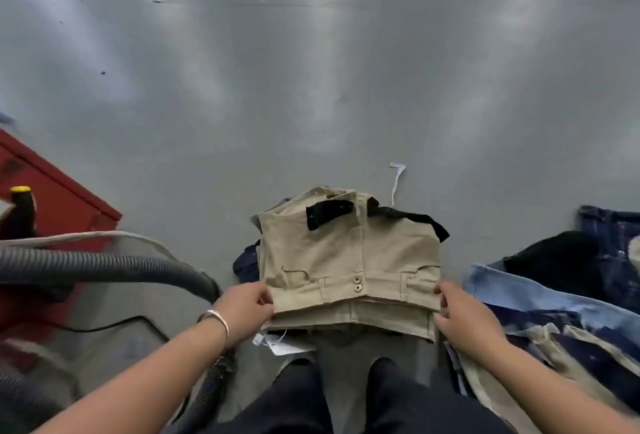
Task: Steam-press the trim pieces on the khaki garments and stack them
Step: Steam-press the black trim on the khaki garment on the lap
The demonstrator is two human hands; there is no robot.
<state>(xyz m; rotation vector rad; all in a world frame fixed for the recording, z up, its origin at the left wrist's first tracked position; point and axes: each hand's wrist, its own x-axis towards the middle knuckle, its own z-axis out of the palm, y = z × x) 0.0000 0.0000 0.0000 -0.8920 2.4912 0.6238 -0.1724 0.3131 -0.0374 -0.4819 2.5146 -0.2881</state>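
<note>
A folded khaki garment (pixel 346 257) with two snap buttons at the waistband lies on top of a small stack of khaki pieces on the grey floor in front of me. Black trim pieces (pixel 329 213) stick out at its far end, one strap running off to the right. My left hand (pixel 244 305) pinches the left end of the waistband. My right hand (pixel 460 315) pinches the right end. A dark blue garment (pixel 246 265) peeks out from under the stack on the left. A white tag (pixel 284 347) lies at the near edge.
A grey corrugated hose (pixel 104 267) runs in from the left beside a red box (pixel 59 205) and a black bottle with a yellow cap (pixel 21 211). A heap of denim and khaki garments (pixel 554 305) lies to the right. A white strip (pixel 396 180) lies on the floor beyond.
</note>
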